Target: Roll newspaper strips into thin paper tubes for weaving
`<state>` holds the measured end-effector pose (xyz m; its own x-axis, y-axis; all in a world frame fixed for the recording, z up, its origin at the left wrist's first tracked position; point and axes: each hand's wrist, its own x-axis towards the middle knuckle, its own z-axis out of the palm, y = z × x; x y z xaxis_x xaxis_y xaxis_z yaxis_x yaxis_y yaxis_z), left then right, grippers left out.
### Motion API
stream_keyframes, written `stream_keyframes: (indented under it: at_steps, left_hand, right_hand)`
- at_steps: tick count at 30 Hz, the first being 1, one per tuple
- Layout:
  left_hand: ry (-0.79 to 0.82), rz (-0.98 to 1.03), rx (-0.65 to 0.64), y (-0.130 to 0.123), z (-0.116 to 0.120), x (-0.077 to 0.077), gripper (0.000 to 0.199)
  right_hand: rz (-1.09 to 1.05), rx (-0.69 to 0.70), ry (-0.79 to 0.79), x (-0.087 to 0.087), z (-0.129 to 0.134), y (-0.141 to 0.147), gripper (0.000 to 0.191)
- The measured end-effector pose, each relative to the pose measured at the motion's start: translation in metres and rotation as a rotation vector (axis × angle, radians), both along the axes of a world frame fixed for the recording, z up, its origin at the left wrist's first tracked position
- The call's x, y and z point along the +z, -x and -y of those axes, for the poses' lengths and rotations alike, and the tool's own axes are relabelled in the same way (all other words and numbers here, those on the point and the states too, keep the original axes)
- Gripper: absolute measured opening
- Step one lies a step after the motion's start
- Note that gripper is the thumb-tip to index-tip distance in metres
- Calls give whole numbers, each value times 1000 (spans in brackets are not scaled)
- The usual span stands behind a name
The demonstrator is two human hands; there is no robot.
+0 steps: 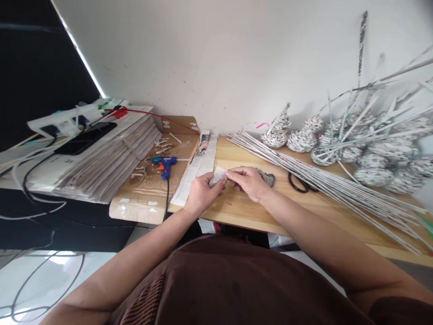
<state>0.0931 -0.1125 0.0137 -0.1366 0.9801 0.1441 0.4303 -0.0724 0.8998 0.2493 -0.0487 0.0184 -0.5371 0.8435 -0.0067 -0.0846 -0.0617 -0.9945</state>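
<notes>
A small piece of printed newspaper (218, 176) is held between both hands above the front part of the wooden table. My left hand (204, 193) grips its lower left side, with the thumb toward the right. My right hand (247, 181) pinches its upper right edge between thumb and forefinger. Long flat strips of newspaper (194, 169) lie on the table just beyond and left of my left hand. A grey rag (268, 178) rests on the table behind my right hand, partly covered by it.
Left of the hands, a blue glue gun (165, 166) lies on brown cardboard (135, 201), beside a tall paper stack (111, 167) with a phone (86, 138) and cables. Rightward are rolled paper sticks (324, 180), black scissors handles (298, 183) and several woven paper shapes (377, 153).
</notes>
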Motion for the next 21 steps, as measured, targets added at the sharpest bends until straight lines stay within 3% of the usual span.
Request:
stream_keyframes:
  at_steps: [10,21]
  left_hand:
    - [8,-24,55,2,-4,-9,32]
    - [-5,-40,66,-2,-4,-8,33]
  right_hand:
    - [-26,-114,95,0,3,5,31]
    - [-59,-160,134,-1,2,6,35]
